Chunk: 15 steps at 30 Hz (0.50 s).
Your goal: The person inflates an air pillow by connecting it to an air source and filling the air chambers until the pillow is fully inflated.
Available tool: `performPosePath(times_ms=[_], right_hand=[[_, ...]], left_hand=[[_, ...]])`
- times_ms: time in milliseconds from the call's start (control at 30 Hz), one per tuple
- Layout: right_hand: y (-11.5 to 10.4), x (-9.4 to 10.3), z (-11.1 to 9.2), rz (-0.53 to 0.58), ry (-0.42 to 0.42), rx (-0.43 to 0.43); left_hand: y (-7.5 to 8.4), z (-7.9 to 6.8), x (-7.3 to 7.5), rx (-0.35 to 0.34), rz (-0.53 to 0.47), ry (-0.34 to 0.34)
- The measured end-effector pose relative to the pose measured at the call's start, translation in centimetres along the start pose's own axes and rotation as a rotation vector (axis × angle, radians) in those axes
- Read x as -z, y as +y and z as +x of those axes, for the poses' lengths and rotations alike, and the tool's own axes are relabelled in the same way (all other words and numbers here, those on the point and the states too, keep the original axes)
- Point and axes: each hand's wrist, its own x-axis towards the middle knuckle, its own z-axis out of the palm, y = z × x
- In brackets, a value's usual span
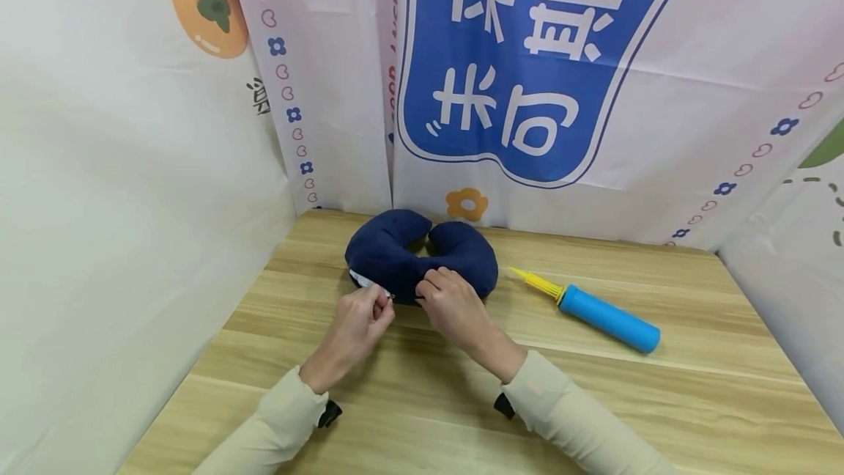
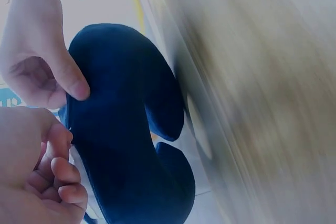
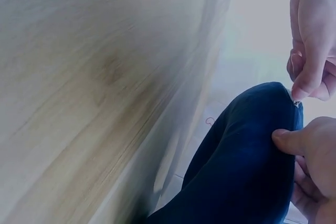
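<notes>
A navy U-shaped neck pillow (image 1: 385,259) lies on the table, its two ends pointing away from me. Along its near edge runs a zipper, parted on the left side, where white material (image 1: 359,279) shows. My left hand (image 1: 356,319) pinches the small zipper pull (image 3: 296,103) between thumb and curled fingers. Just to the right, my right hand (image 1: 458,310) grips the pillow's near edge; in the right wrist view its thumb (image 3: 282,139) presses on the cover's face. The fingers behind the edge are partly hidden.
A blue hand pump (image 1: 609,319) with a yellow nozzle (image 1: 537,281) lies to the right of the pillow on the wood-grain table (image 1: 409,424). White printed cloth (image 1: 343,57) hangs behind the table, and white walls stand at both sides.
</notes>
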Motion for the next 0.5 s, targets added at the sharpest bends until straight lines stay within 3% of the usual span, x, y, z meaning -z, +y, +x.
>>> performPosePath(times_ms=[267, 500], right_hand=[[0.11, 0.18, -0.02, 0.027, -0.023, 0.011], [-0.08, 0.67, 0.48, 0.011, -0.058, 0.000]], left_hand=[[-0.69, 0.18, 0.57, 0.066, 0.003, -0.015], [-0.93, 0.33, 0.49, 0.028, 0.044, -0.058]])
